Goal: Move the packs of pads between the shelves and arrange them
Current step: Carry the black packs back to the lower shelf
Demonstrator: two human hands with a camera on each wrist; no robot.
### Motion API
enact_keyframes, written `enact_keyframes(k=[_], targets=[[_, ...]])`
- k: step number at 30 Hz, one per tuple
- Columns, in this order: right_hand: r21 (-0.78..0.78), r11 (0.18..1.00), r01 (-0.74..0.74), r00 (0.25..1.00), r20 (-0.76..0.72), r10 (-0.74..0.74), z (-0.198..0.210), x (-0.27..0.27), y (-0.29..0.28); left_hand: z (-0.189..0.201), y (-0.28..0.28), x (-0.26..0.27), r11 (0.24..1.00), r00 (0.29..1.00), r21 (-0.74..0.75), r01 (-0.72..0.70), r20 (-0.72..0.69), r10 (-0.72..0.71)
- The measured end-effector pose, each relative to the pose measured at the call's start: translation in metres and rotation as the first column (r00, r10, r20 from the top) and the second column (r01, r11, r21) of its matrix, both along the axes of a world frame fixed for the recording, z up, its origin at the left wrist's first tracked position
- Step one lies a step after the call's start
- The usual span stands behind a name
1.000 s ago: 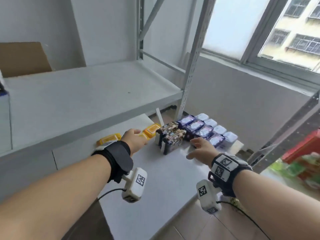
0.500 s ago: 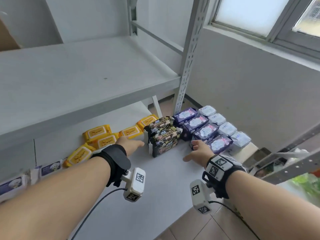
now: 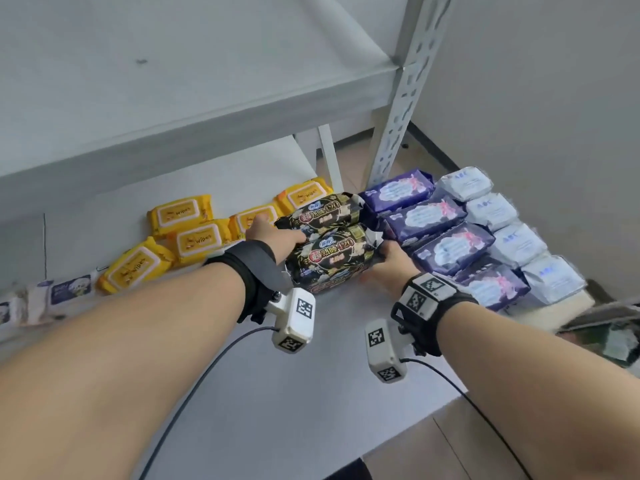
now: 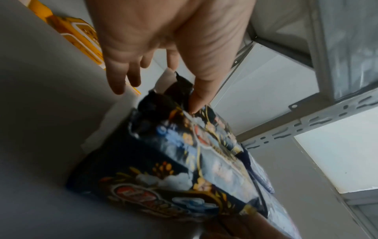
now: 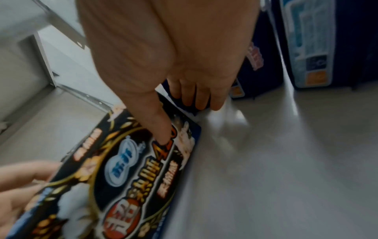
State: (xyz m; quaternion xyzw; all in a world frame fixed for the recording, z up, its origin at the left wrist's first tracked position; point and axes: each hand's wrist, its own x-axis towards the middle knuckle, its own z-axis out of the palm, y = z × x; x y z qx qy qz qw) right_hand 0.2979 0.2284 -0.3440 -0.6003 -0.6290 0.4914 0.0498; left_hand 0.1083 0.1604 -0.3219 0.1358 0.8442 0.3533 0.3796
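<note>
Two black packs of pads lie side by side on the lower shelf, the near pack in front of the far pack. My left hand is at their left ends. Its thumb touches the top of the near pack and its fingers stretch straight past the end. My right hand grips the near pack's right end, thumb on its printed face and fingers curled round the end.
Right of the black packs stand a row of purple packs and a row of pale packs. Yellow wipes packs lie to the left. The upper shelf overhangs, and its perforated post rises behind.
Both hands have moved forward onto the near black pack. The right hand has taken hold of its right end, and the left thumb has come onto its top. The view has tipped downward.
</note>
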Motion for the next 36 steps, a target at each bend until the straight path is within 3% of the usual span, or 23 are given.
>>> enact_keyframes(k=[3, 7, 13, 25, 31, 36], targets=[[0.001, 0.996, 0.093, 0.993, -0.066, -0.093, -0.012, -0.001, 0.001, -0.009, 0.013, 0.009, 1.0, 0.999, 0.011, -0.005, -0.036, 0.005], [-0.033, 0.99, -0.138, 0.985, -0.112, 0.134, -0.012, 0.0, 0.009, -0.018, 0.017, 0.017, 0.999, 0.999, 0.036, -0.018, -0.035, 0.019], [-0.084, 0.98, -0.179, 0.93, -0.34, 0.14, -0.013, -0.001, 0.004, -0.026, 0.003, 0.023, 0.999, 0.994, 0.042, 0.011, -0.108, -0.007], [-0.152, 0.842, -0.517, 0.835, -0.305, 0.458, -0.01, -0.009, -0.002, -0.032, -0.038, 0.016, 0.996, 0.993, 0.084, 0.016, -0.119, -0.006], [-0.303, 0.799, -0.519, 0.842, -0.34, 0.418, 0.03, -0.026, -0.01, -0.005, -0.088, -0.003, 0.98, 0.982, 0.089, -0.177, 0.079, 0.17], [-0.392, 0.742, -0.544, 0.832, -0.365, 0.418, 0.077, -0.047, -0.016, 0.037, -0.138, -0.017, 0.905, 0.897, 0.145, -0.401, 0.264, 0.355]])
